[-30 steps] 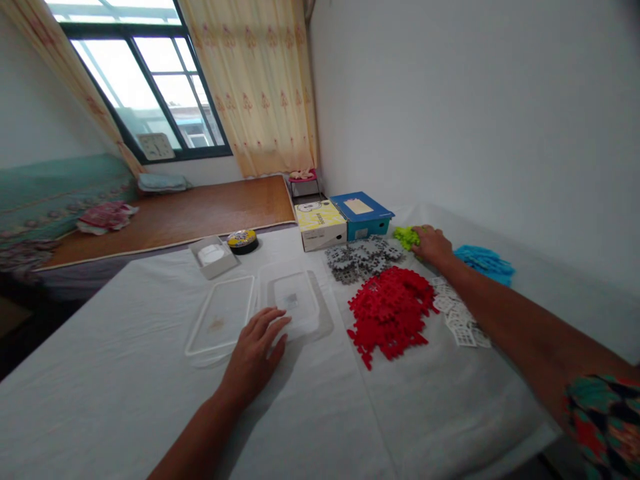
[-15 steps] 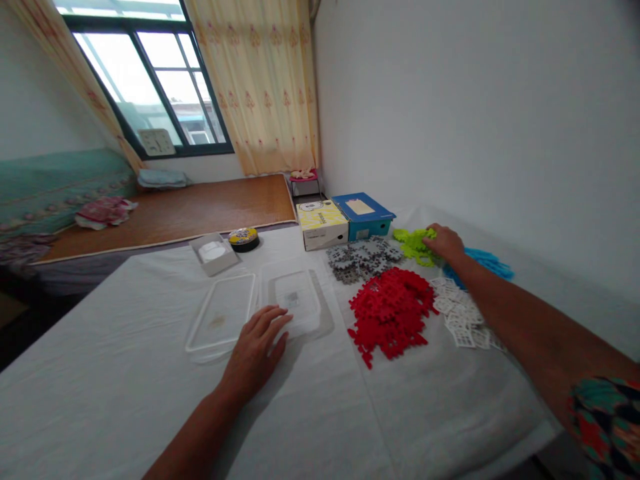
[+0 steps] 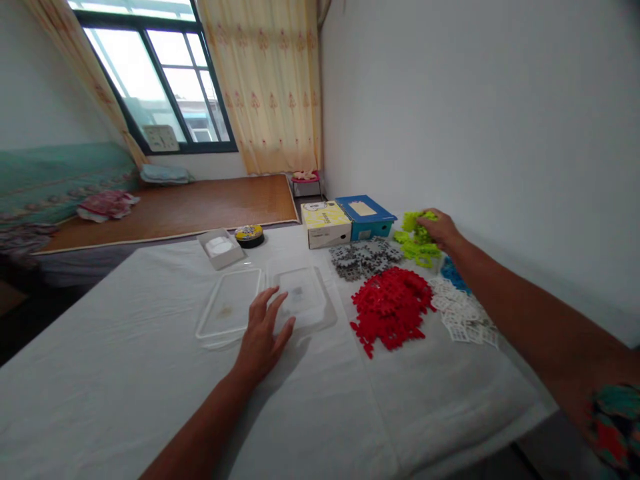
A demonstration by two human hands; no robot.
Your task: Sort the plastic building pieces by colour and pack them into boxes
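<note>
My right hand (image 3: 441, 228) grips some lime-green interlocking plastic pieces (image 3: 419, 223), raised a little over the rest of the green pile. Its forearm hides part of the blue pieces (image 3: 454, 273). Beside that arm lie flat white lattice pieces (image 3: 463, 310). A large heap of red interlocking pieces (image 3: 393, 307) sits nearer me, with grey pieces (image 3: 365, 259) behind it. My left hand (image 3: 265, 333) is open, fingers spread, above the near edge of a clear plastic container (image 3: 303, 293). Next to that container is a clear lid (image 3: 227, 307), flat on the cloth.
A yellow-and-white box (image 3: 327, 227) and a blue box (image 3: 365, 217) stand at the table's back. Left of them are a black-and-yellow tape roll (image 3: 249, 235) and a small open white box (image 3: 220, 248). The white wall (image 3: 480, 120) borders the right side.
My right hand has risen slightly, lifting green pieces with it. My left hand's fingers have spread wider and lifted. The whole view has shifted slightly.
</note>
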